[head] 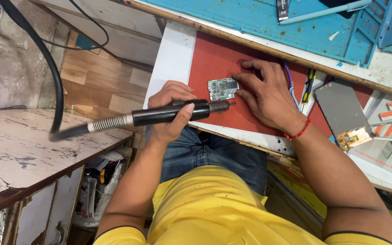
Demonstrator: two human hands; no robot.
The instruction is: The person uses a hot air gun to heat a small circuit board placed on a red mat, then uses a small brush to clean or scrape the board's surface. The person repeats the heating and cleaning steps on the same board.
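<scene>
My left hand (168, 130) grips the black handle of a hot-air rework tool (159, 115). Its metal nozzle (221, 106) points right, just below a small green circuit board (222, 89). The board lies on a red mat (214, 59). My right hand (268, 97), with a red thread on the wrist, rests flat on the mat, and its fingertips touch the board's right edge. The tool's spring-wrapped hose (46, 59) runs off to the left and curves upward.
A grey phone panel with an orange flex part (341, 111) lies right of my right hand, beside a yellow-black hand tool (308, 86). A blue work mat (273, 22) covers the bench behind. A marble-patterned table (14, 145) stands at the left, over wooden flooring.
</scene>
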